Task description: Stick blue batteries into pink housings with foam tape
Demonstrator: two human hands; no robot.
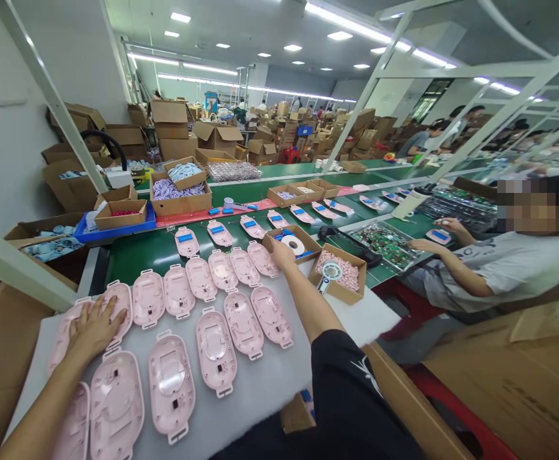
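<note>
Our left hand [94,329] lies flat, fingers spread, on a glossy pink oval shell [121,299] at the left of the white foam mat [260,390]. Blue labels [184,237] further back are too small to read. Our right hand [282,253] is at the rim of the cardboard box [308,239], by a white tape roll [292,244]. Fingers hidden, can't tell.

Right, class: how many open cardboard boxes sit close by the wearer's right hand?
2. The first box, holding a tape roll, is at the right hand. The second box, holding pink parts, sits just right of it. More boxes beyond the belt aren't counted.
</note>
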